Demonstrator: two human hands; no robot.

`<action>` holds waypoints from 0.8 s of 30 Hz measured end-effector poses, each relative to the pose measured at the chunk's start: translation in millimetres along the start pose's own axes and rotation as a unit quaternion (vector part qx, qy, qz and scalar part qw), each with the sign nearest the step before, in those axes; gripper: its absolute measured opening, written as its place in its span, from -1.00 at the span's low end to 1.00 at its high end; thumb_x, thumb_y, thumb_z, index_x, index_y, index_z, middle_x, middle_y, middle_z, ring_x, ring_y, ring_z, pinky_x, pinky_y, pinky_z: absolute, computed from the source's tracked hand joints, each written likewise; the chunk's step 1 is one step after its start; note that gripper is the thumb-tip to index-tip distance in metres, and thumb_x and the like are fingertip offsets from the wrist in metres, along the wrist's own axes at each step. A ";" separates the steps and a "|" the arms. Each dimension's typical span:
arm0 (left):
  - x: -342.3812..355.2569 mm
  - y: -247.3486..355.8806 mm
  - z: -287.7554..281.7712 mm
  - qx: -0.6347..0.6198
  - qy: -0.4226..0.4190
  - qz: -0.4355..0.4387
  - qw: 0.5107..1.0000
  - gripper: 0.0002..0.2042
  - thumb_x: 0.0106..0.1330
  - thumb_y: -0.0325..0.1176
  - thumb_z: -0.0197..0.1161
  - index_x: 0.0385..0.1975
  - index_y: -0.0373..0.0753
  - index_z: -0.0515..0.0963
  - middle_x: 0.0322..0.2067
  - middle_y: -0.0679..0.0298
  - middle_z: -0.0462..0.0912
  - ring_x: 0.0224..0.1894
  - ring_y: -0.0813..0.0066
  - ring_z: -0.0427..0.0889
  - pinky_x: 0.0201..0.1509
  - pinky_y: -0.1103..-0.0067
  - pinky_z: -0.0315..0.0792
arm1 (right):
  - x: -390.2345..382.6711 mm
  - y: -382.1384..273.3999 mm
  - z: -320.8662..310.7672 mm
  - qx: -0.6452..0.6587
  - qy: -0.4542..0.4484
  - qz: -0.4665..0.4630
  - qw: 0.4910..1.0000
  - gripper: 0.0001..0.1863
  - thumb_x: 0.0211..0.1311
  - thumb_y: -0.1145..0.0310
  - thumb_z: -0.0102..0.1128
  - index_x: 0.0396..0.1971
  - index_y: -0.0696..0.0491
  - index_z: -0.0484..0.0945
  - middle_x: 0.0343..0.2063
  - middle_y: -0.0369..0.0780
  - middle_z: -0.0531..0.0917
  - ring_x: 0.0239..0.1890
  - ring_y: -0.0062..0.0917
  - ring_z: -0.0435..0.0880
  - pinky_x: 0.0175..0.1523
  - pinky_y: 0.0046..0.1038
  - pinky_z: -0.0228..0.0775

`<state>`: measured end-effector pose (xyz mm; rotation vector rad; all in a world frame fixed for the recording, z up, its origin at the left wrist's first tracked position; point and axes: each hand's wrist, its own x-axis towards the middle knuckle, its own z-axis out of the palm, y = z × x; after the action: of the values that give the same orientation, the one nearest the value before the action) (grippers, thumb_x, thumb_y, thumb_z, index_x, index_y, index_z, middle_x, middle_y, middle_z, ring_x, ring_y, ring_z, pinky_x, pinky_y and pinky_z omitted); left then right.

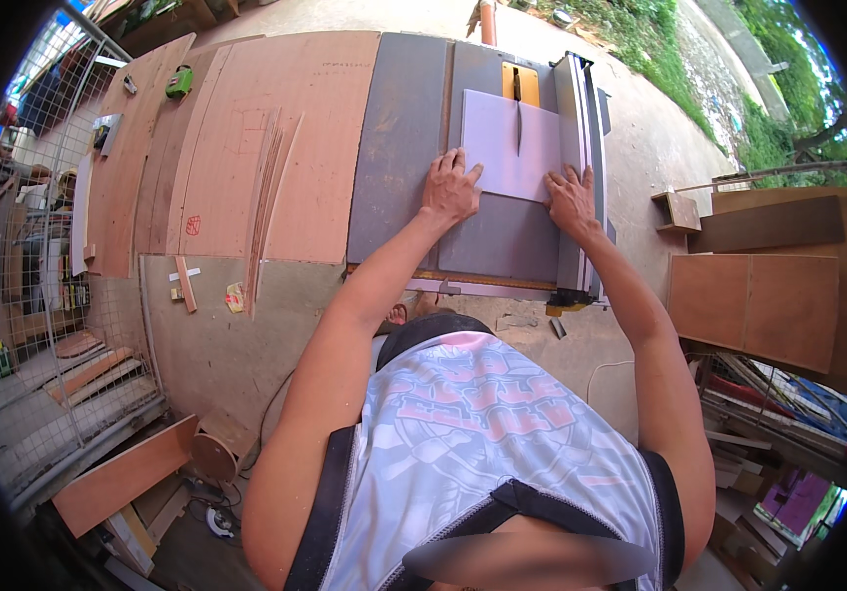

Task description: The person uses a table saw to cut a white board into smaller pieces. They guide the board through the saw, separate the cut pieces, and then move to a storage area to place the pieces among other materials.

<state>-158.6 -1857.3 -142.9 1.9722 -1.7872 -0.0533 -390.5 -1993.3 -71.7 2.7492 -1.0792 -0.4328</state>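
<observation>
A pale lilac panel (498, 163) lies flat on the dark grey top of a table saw (502, 236). The saw blade (518, 118) shows as a thin dark upright shape, rising through the panel's far part and the yellow insert (532, 87). My left hand (453, 185) rests at the panel's left near corner, fingers spread and well left of the blade. At the right near corner, my right hand (571, 195) has its fingers stretched forward between the panel and the metal rip fence (576, 148), touching both.
Left of the saw, a large plywood sheet (315, 148) carries thin wood strips (271, 207) and a green tool (179, 82). A wire mesh fence (49, 295) bounds the left. Wooden boxes (753, 307) stand right; offcuts and boards (128, 473) lie lower left.
</observation>
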 end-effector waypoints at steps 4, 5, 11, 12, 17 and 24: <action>2.7 -1.4 1.2 0.003 0.005 0.003 1.000 -0.52 0.25 -0.16 0.31 0.19 -0.08 0.61 0.26 -0.20 0.48 0.39 -0.02 0.35 0.45 0.21 0.19 | 1.9 -0.5 -4.2 0.001 0.001 0.000 1.000 -0.43 0.25 0.27 0.35 0.28 0.02 0.53 0.33 -0.26 0.53 0.51 -0.26 0.24 0.57 0.21 -0.25; 3.2 -1.6 1.3 0.002 0.004 0.002 1.000 -0.52 0.25 -0.16 0.31 0.20 -0.08 0.61 0.26 -0.19 0.48 0.39 -0.02 0.35 0.45 0.21 0.19 | 2.3 -0.4 -4.8 0.000 0.001 -0.001 1.000 -0.43 0.25 0.27 0.34 0.28 0.03 0.53 0.32 -0.26 0.53 0.51 -0.26 0.24 0.57 0.21 -0.25; 8.2 -1.9 1.1 -0.005 -0.004 -0.012 1.000 -0.53 0.27 -0.16 0.28 0.21 -0.05 0.60 0.30 -0.14 0.45 0.41 0.02 0.32 0.46 0.22 0.18 | 7.3 2.7 -2.9 -0.010 0.004 -0.003 1.000 -0.42 0.25 0.27 0.34 0.28 0.02 0.52 0.32 -0.28 0.53 0.51 -0.26 0.23 0.57 0.21 -0.25; 7.8 -2.4 0.6 -0.008 -0.009 -0.014 1.000 -0.53 0.28 -0.16 0.28 0.21 -0.04 0.60 0.31 -0.13 0.44 0.42 0.03 0.32 0.46 0.23 0.18 | 7.8 2.7 -1.1 -0.014 0.008 -0.005 1.000 -0.42 0.25 0.27 0.34 0.29 0.02 0.51 0.32 -0.28 0.53 0.51 -0.26 0.23 0.57 0.21 -0.25; 10.3 -1.9 0.1 -0.006 -0.008 -0.019 1.000 -0.53 0.28 -0.19 0.24 0.21 -0.08 0.60 0.32 -0.12 0.43 0.42 0.05 0.32 0.48 0.26 0.15 | 12.5 6.8 6.6 0.005 0.036 -0.012 0.999 -0.41 0.15 0.30 0.41 0.23 0.03 0.55 0.29 -0.29 0.56 0.47 -0.23 0.30 0.56 0.24 -0.25; 13.6 -3.6 1.3 -0.002 -0.005 -0.017 1.000 -0.53 0.27 -0.21 0.22 0.21 -0.09 0.60 0.31 -0.11 0.44 0.42 0.05 0.33 0.49 0.28 0.14 | 15.4 7.3 4.7 0.005 0.040 -0.014 0.999 -0.42 0.16 0.30 0.40 0.22 0.03 0.55 0.26 -0.28 0.58 0.47 -0.23 0.30 0.56 0.23 -0.25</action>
<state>-153.6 -1870.5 -141.5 2.0026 -1.7593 -0.0764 -386.0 -2009.4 -77.5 2.7676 -1.0266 -0.3197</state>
